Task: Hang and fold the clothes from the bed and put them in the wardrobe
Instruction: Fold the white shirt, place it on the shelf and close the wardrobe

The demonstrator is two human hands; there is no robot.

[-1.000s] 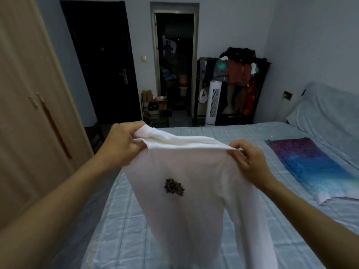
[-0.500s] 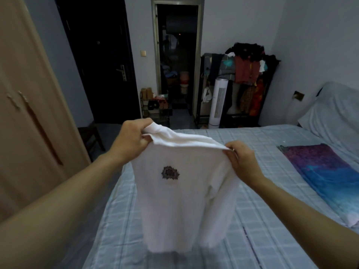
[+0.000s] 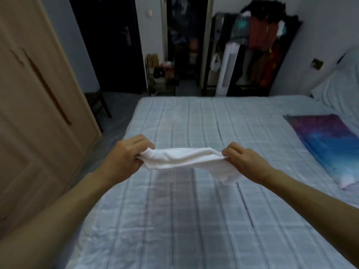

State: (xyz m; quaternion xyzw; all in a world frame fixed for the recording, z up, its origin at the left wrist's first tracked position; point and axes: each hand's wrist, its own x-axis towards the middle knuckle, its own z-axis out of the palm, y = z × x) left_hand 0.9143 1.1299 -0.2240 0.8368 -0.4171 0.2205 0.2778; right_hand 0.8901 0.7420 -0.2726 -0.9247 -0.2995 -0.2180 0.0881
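A white shirt [image 3: 180, 159] is stretched level between my hands above the bed [image 3: 194, 220], seen almost edge-on, with a loose part drooping near its right end. My left hand [image 3: 126, 154] is shut on its left end. My right hand [image 3: 240, 158] pinches its right end. A purple and blue folded cloth [image 3: 328, 144] lies flat on the bed at the right. The wooden wardrobe [image 3: 35, 113] stands at the left with its doors shut.
A pillow [image 3: 338, 88] lies at the far right of the bed. Beyond the bed stand a white tower fan [image 3: 227, 72], a dark rack of hanging clothes [image 3: 266, 45], a shoe shelf [image 3: 161, 74] and a dark stool [image 3: 97, 105] by the wardrobe.
The shirt hung down in front of me before; now it is swung out flat over the bed. Both hands have dropped lower and my view has tilted down.
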